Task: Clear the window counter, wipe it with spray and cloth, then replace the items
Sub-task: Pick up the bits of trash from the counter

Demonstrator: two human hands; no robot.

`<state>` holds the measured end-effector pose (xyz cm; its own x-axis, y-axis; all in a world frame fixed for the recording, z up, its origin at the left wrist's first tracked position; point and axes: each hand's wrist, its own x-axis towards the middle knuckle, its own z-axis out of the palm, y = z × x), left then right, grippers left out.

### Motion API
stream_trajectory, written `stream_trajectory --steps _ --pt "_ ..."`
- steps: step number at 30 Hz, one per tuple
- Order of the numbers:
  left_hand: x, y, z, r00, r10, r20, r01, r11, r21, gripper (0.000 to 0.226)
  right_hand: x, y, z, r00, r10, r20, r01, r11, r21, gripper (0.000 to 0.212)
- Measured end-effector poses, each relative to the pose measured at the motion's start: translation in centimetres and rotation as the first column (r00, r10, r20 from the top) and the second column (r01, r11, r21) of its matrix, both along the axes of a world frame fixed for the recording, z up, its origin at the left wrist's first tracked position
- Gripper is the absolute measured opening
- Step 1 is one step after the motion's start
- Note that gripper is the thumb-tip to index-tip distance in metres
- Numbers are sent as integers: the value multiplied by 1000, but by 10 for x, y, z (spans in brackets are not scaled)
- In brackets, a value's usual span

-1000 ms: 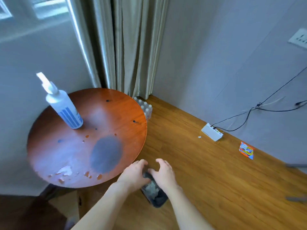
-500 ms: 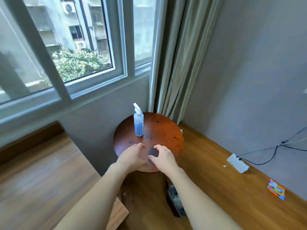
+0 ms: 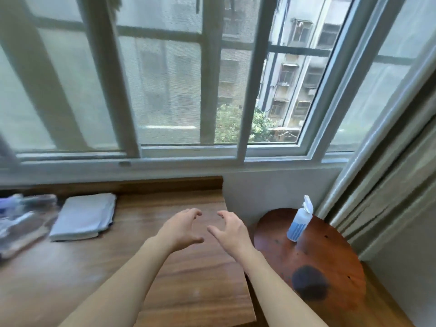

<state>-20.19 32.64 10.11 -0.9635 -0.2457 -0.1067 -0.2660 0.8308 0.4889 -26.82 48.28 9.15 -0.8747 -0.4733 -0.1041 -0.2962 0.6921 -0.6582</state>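
Observation:
The wooden window counter (image 3: 179, 274) runs below the window. A folded white cloth (image 3: 82, 217) lies on it at the left. A white spray bottle (image 3: 299, 220) with blue stripes stands upright on a round reddish table (image 3: 330, 263) to the right of the counter. My left hand (image 3: 180, 230) and my right hand (image 3: 230, 230) hover side by side over the counter's right part, fingers loosely curled, holding nothing.
Blurred items (image 3: 21, 215) sit at the counter's far left. A dark round patch (image 3: 309, 285) marks the round table. Grey curtains (image 3: 389, 185) hang at the right. The window frame (image 3: 188, 156) stands behind the counter.
My view has swung up and left from the floor and round table to the counter and window. Both hands rose from near the floor to above the counter, holding nothing.

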Motion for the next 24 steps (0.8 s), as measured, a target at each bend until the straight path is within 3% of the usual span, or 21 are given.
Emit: stream_trajectory --steps 10,24 --pt "150 -160 13 944 330 0 -330 943 45 79 104 -191 10 917 399 11 -399 917 14 62" --pt "357 -375 -20 838 545 26 -546 837 33 63 279 -416 -22 806 592 23 -592 805 33 54"
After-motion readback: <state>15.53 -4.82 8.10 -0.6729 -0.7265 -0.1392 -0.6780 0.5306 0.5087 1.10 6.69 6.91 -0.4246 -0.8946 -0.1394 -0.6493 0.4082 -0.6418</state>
